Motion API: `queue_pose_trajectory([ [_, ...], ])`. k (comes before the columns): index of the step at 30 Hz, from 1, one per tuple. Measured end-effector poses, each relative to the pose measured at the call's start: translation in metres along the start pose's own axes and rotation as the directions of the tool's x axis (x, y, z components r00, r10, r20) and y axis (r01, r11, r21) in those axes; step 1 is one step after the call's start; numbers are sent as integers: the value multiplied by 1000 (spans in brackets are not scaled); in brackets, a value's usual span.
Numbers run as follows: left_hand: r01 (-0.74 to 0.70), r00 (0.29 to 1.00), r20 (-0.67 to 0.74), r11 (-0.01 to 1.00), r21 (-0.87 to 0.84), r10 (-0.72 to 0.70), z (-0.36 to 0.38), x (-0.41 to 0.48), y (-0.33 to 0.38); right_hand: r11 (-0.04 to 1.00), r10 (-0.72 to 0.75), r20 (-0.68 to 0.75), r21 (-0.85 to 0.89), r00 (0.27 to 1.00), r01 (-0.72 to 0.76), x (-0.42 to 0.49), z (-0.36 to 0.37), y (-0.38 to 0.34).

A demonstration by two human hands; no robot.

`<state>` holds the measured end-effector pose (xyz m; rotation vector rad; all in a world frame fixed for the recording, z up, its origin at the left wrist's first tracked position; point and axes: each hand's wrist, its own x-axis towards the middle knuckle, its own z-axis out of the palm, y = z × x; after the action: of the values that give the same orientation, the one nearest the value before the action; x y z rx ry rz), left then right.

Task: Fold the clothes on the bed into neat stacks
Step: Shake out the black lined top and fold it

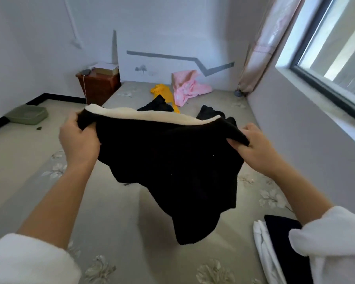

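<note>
Black cloth with a cream pile lining along its top edge: this garment (172, 160) was held up in the air over the bed (111, 222), hanging free and touching nothing below. The left hand (78, 138) gripped the top left corner with its fingers curled round bunched cloth. The right hand (252, 148) pinched the top right corner in the same way. The hands stood well apart, so the upper edge ran nearly taut between them. The lower part hung rumpled and uneven, drooping furthest toward the right. Judged step: opening out and squaring one piece before folding, with no fold yet made in it. A folded stack (275, 232), a dark piece lying on a white one, sat on the bed at the near right, partly hidden by the right sleeve. At the far end of the bed lay loose, crumpled clothes: a black piece (156, 104), a second black piece (210, 112), a yellow piece (161, 90) and a pink piece (184, 89). Judged progress: roughly the middle, with several pieces left. The next move would call for lowering the garment flat onto the bare bed just in front, smoothing the drooping hem level, then folding the sides inward. The thick lining would likely make bulky folds that need pressing down.
</note>
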<state>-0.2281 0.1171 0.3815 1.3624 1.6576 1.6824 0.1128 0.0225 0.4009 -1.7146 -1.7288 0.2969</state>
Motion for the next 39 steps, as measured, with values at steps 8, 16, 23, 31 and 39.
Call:
queue_pose_trajectory([
  [8,17,978,210,999,-50,-6,-7,-1,16,944,108,190,289,976,-160,-31,-39,-20],
  [16,-244,970,44,961,130,240,-8,31,25,966,138,147,-238,980,-100,-11,-81,-15],
  [23,-226,915,403,841,492,10,12,50,8,682,353,-43,-671,935,-289,18,-41,43],
  [31,353,856,411,935,-22,-314,71,88,20,718,377,-234,-537,896,-443,56,-40,56],
  [39,-88,985,140,992,-89,100,58,50,36,967,248,-469,63,848,-248,45,-34,57],
])
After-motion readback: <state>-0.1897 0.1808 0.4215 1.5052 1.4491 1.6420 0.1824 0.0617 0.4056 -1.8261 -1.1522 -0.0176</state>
